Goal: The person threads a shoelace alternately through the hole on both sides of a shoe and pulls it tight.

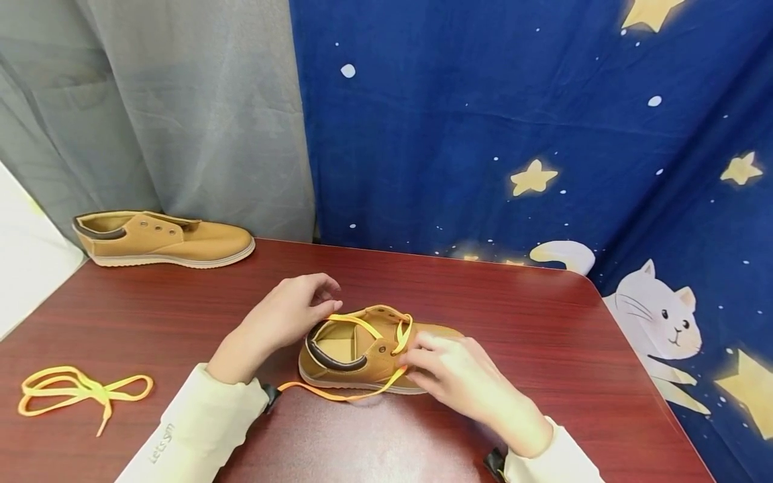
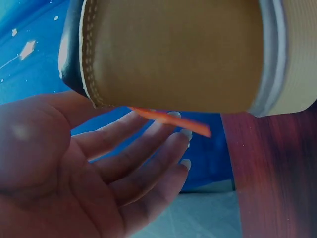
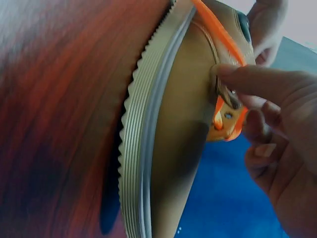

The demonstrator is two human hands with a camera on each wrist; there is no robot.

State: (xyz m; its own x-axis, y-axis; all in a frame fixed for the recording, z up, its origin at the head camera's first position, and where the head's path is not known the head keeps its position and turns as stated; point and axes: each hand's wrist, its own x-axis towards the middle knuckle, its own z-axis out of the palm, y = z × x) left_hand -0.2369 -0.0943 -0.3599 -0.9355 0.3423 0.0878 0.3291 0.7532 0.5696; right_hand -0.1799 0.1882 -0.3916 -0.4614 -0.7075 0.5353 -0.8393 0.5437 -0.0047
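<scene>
A tan lace-up shoe (image 1: 338, 376) with a dark padded collar stands on the table, its toe to the right. A yellow-orange shoelace (image 1: 356, 397) passes through some of its eyelets. One lace length crosses the opening toward my left hand (image 1: 296, 308), which hovers at the heel with relaxed fingers. In the left wrist view a loose lace end (image 2: 193, 127) lies across those fingertips; the thumb tip is hidden behind the heel. With thumb and fingers my right hand (image 1: 465, 376) pinches the eyelet flap (image 3: 225, 91), beside the lace. Its fingertips are partly hidden.
A matching shoe (image 1: 199, 248) without a lace stands at the table's back left. A bundled yellow shoelace (image 1: 84, 389) lies at the left. Grey and blue curtains (image 1: 483, 134) hang behind the reddish-brown table (image 1: 543, 322).
</scene>
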